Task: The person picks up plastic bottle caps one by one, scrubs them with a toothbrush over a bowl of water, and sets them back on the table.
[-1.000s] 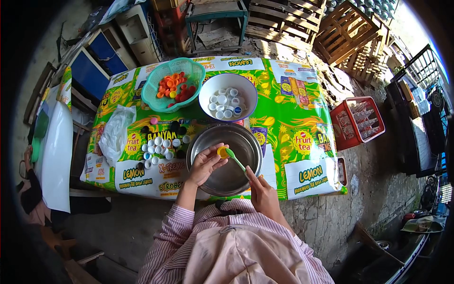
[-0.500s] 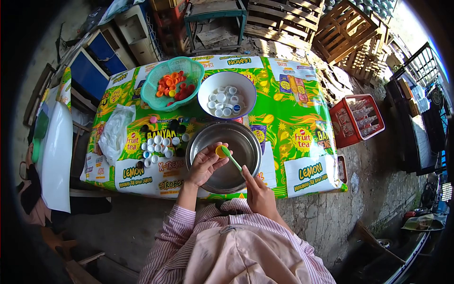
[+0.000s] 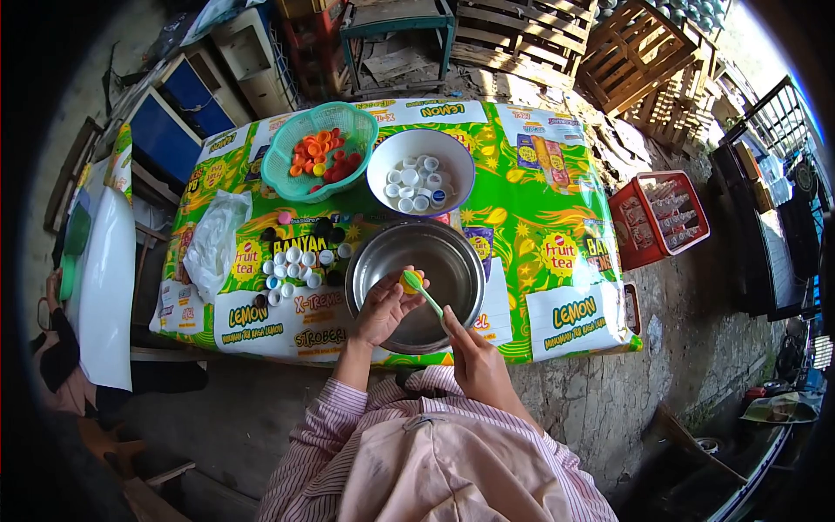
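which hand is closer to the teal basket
Left. The left hand is over the metal bowl, short of the teal basket; the right hand is farther right and closer to the body.

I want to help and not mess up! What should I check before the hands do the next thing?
1. Left hand holds the yellow cap: ok.
2. Right hand grips the green tool: ok.
3. Tool's tip is at the cap: ok.
4. Metal bowl is below the cap: ok.
5. No caps left loose on the tablecloth: not ok, white caps and black caps lie there.
6. Yellow cap is clean: cannot tell, it is too small and partly covered.
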Motion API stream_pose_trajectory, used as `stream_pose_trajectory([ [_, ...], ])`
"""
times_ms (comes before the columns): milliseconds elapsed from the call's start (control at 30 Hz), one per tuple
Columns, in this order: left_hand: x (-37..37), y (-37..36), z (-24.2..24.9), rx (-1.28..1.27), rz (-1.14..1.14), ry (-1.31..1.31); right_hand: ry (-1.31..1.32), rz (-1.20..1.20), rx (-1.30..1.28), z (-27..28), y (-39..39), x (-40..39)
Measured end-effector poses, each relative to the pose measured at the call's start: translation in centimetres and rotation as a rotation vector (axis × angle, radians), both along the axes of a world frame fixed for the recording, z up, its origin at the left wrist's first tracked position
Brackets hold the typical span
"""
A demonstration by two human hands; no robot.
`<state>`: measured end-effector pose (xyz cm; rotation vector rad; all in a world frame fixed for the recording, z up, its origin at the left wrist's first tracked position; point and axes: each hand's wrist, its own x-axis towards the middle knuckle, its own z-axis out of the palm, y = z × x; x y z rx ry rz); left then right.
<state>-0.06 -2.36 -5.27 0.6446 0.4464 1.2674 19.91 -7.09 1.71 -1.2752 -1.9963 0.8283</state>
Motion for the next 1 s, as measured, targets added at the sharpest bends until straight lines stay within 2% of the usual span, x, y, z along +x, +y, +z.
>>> stream_pose_trajectory([
  [67, -0.3, 0.0, -0.1, 0.006, 0.016, 0.039, -0.059, 0.045, -0.056, -0.1, -0.4, -0.3],
  [200, -0.4, 0.0, -0.8, -0.018, 0.08, 0.112, -0.143, 0.028, -0.004, 0.3, 0.2, 0.8],
  [333, -0.1, 0.2, -0.7, -0.033, 0.086, 0.057, -0.036, -0.025, 0.063, 0.0, 0.5, 0.3],
  [500, 0.0, 0.4, -0.3, -0.072, 0.113, 0.075, -0.025, -0.049, 0.079, -0.8, 0.9, -0.2],
  [667, 0.1, 0.3, -0.8, -0.076, 0.139, 0.087, -0.067, -0.001, 0.082, -1.0, 1.0, -0.4],
  [767, 0.1, 0.2, -1.3, -0.113, 0.144, 0.108, -0.084, -0.069, 0.104, -1.6, 1.6, -0.2],
  [867, 0.1, 0.2, -0.6, -0.137, 0.141, 0.076, -0.166, 0.025, 0.107, -1.0, 1.3, -0.2],
  [933, -0.1, 0.3, 0.2, -0.166, 0.128, 0.043, -0.12, -0.016, 0.075, -2.4, 1.8, 0.0],
  [1000, -0.5, 0.5, 0.7, -0.092, 0.212, 0.476, -0.077, -0.051, 0.039, -2.6, 2.3, 0.5],
])
